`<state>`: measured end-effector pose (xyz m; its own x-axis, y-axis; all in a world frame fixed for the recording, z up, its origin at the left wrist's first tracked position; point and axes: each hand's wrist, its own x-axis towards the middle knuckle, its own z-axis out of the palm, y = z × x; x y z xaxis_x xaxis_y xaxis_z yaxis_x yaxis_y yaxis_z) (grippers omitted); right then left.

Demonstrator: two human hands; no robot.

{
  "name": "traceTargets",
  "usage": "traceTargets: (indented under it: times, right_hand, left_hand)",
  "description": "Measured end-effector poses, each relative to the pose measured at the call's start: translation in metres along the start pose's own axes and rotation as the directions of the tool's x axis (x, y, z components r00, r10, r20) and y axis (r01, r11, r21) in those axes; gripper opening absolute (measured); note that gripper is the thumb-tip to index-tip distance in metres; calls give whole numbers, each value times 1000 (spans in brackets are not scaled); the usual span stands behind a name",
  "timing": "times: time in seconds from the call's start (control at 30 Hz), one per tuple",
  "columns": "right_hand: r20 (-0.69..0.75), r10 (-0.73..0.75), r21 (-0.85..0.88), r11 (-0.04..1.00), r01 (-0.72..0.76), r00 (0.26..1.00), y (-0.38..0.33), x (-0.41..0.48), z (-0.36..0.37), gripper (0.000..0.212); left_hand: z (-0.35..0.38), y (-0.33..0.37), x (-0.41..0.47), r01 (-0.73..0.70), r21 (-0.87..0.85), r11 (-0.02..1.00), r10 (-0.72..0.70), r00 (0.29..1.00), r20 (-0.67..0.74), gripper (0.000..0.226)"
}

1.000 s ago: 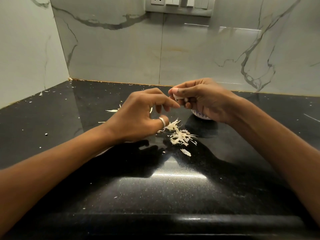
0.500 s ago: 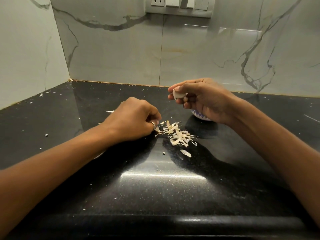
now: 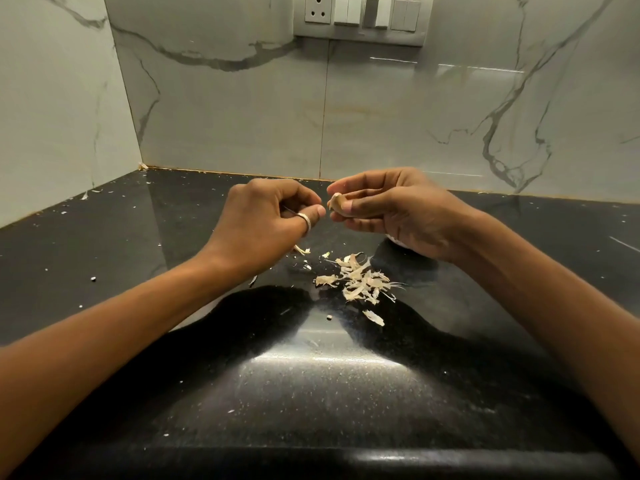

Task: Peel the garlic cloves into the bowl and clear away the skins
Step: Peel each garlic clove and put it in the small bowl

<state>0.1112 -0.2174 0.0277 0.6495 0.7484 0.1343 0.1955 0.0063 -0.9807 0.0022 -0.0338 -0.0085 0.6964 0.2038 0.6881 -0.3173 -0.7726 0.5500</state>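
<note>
While my right hand (image 3: 398, 213) is pinching the light, slippery garlic clove (image 3: 337, 203) over the counter (image 3: 311, 393), my curled left hand (image 3: 266, 220) is hovering beside its papery tip, likely the best hold; whether it pinches anything, I cannot tell.

We count two bare hands, the left hand (image 3: 263, 223) and the right hand (image 3: 398, 216). There is one pale, half-skinned garlic clove (image 3: 336, 202) and one silver metal ring (image 3: 304, 218). We see one loose heap of papery beige garlic skins (image 3: 358, 280) and one larger stray skin flake (image 3: 374, 317) near it. There is one white bowl (image 3: 394, 240), mostly hidden, one black speckled stone countertop (image 3: 311, 393), and one grey switch plate (image 3: 360, 32) with one round-pin socket (image 3: 317, 8).
</note>
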Motion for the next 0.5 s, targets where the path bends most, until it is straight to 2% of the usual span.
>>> traceTargets:
  times: [0.17,0.33,0.5]
  right_hand:
    - [-7,-24,-21,999,24,1000,2,0,6,27]
    - [-44,-74,-126,990,68,996,6,1,11,22]
    - [-91,-122,-199,975,102,988,11,1,18,24]
  left_hand:
    - [1,4,-2,0,-25,1000,0,1000,6,7]
    - [1,6,-3,-48,-9,999,48,999,-13,6]
    - [3,5,-3,-3,41,999,4,999,-34,6]
